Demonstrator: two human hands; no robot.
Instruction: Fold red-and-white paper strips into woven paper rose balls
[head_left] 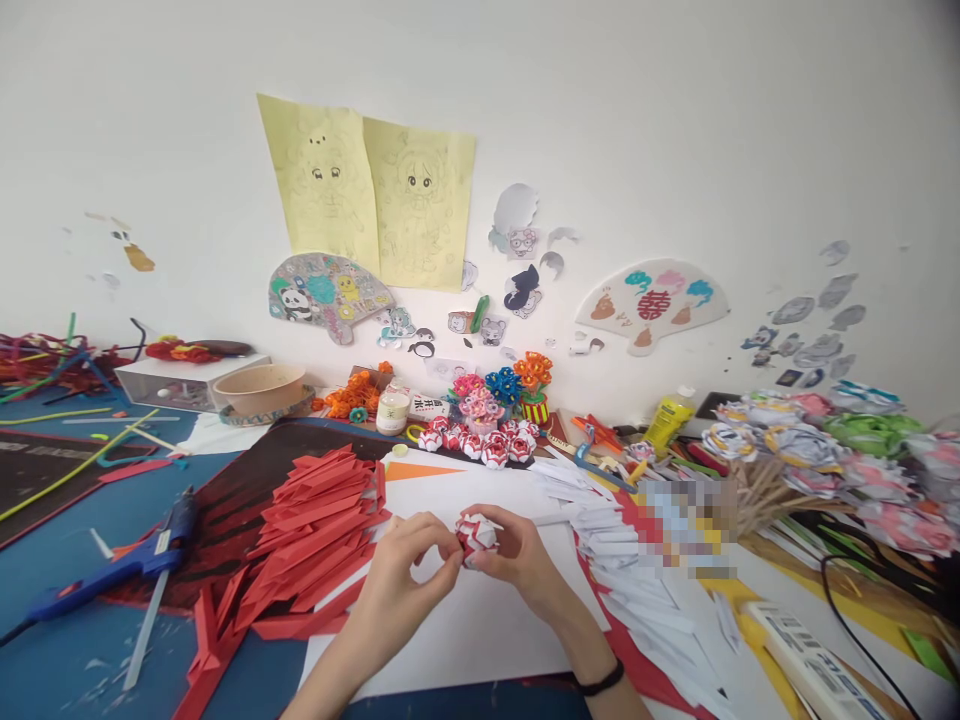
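A small red and white folded paper flower [478,538] is held over a white sheet [450,640]. My right hand [525,560] grips it from the right, thumb and fingers around its side. My left hand [415,565] is closed in a pinch at the flower's left edge; its fingertips hide what part they hold. To the left lies a heap of folded red paper strips [319,540]. Folded white paper strips [637,590] are spread to the right. Behind my hands, several finished red and white paper flowers [493,450] sit in a row.
A blue glue gun [154,555] with a glue stick lies at left. Along the wall stand a round bowl [262,390], a small jar [392,411], bright flower pots [534,410] and a yellow bottle [669,425]. Stemmed paper flowers [787,440] crowd the right side.
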